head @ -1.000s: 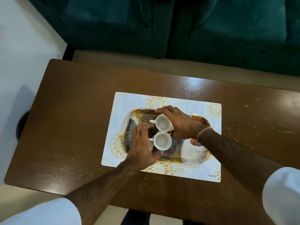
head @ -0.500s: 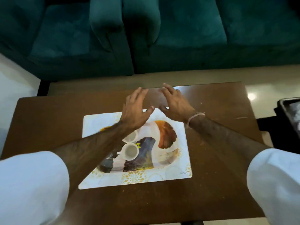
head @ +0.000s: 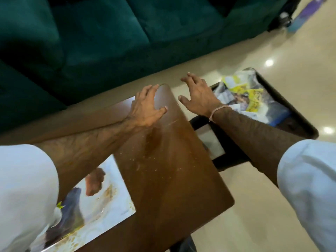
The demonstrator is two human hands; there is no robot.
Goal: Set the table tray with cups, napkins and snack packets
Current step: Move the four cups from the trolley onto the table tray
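Both hands are hanging empty with the grip spread wide, fingers fanned and pinching nothing. The left hand [head: 148,108] is hovering over the far corner of the brown wooden surface [head: 172,179], palm down, thumb pointing to the right. The right hand [head: 197,96] is reaching beyond that corner, over the pale floor [head: 254,206], and is wearing a thin pinkish thread [head: 217,110] at the wrist. The two hands are sitting near each other but are not touching. White sleeves are covering both upper forearms at the lower edges of the view.

To the right of the right hand, a dark low side table [head: 298,113] is carrying a heap of snack packets [head: 249,95], yellow, white and blue, crumpled together; single packets are too blurred to tell apart. The hand is staying just short of them.

Near the lower left, the patterned tray [head: 101,195] is lying on a pale placemat [head: 125,206] on the wooden surface, partly hidden under the left sleeve. A sliver of white at the sleeve's edge is showing on the tray, but whether it is a cup cannot be told.

A dark green sofa [head: 109,33] is filling the far side of the view.
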